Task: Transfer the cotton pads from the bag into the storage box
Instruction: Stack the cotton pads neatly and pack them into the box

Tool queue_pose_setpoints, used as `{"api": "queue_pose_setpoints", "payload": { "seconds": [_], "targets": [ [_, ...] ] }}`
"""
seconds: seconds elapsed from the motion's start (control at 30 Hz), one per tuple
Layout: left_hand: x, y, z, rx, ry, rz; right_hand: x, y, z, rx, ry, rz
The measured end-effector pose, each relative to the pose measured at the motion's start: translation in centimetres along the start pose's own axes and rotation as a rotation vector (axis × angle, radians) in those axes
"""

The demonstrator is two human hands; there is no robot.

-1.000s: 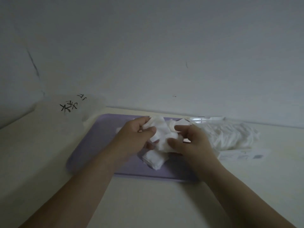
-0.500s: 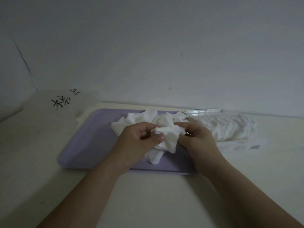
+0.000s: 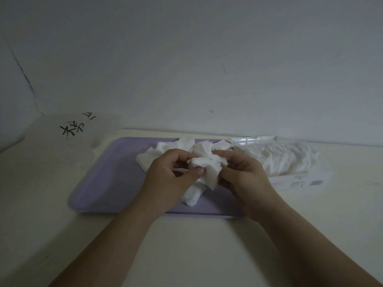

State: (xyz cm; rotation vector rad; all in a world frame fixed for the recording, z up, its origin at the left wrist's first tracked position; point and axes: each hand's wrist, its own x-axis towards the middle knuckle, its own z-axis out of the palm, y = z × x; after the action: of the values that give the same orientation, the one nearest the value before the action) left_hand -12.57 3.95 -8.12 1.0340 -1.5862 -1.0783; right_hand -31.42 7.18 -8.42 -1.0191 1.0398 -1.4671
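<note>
Dim, flat, bluish light with faint shadows; soft focus throughout, and wide-angle bending toward the edges.

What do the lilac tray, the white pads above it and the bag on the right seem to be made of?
Lilac tray: probably plastic, matte; it has an even colour and a rounded, moulded rim.
Cotton pads: soft, fibrous, matte sheets, cotton by their look; they fold and crumple.
Bag: likely thin clear plastic film; white pads show through its wrinkled skin.

Plain indoor room — exact type indeterminate. Indicators: bare white wall point(image 3: 186, 59), with a crack point(image 3: 22, 73) at far left, and a cream tabletop point(image 3: 186, 245) set against it.
</note>
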Motion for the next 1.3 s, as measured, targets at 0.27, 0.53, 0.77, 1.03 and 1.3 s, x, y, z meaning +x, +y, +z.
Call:
{"api": "queue_pose_setpoints", "payload": {
  "seconds": [0.27,0.53,0.77,1.03,1.3],
  "targets": [
    [-0.3,0.8,0.6,-0.021,0.048,0.042,-0.3,-0.3,0.4,0.129,0.0,0.062],
    [-1.0,1.5,1.3,0.093,0.018,0.133,-0.3,-0.4,0.2,0.181,0.094,0.117],
    [-0.9,1.0,1.0,0.175,-0.068,0.215,-0.4,-0.6,0.5,0.154,0.124,0.127],
    [-0.6,1.1,-0.4,0.027,-0.196,0.147,0.1,-0.6,-0.5,-0.074,0.146,-0.034],
    [-0.3,1.2,-0.8,0.044,-0.193,0.128,-0.1,-0.7,-0.4,-0.113,0.008,-0.071]
  ]
}}
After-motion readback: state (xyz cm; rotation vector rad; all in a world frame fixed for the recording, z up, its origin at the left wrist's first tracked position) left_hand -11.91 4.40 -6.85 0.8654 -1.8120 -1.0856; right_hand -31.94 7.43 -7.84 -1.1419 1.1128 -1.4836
